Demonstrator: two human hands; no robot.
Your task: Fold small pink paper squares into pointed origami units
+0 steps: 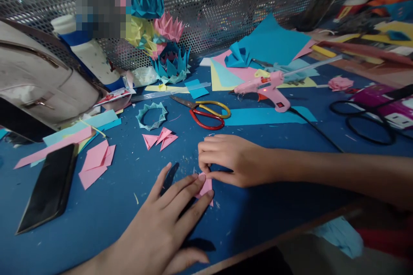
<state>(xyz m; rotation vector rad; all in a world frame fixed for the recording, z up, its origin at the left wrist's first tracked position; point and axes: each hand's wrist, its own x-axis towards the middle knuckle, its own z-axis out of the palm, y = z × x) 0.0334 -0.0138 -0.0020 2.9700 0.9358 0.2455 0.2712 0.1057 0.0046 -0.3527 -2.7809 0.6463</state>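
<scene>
On the blue table a small piece of pink paper (205,187) lies under my fingertips, partly folded. My left hand (169,217) is spread out, its fingertips pressing the paper flat. From the right, my right hand (237,161) has its fingers curled and its thumb and finger pinched at the paper's upper edge. Just beyond are some folded pink triangles (161,137) and a pale blue ring of folded paper (151,116). Scissors (209,111) with one red and one yellow handle lie partly open past my right hand. Several pink paper pieces (97,163) lie to the left.
A pink glue gun (266,88) with a black cord lies at the back right, near a blue paper strip (267,116). A phone (48,187), a white bag (41,73) and a glue bottle (85,53) stand or lie left. Folded paper flowers (171,62) rise behind.
</scene>
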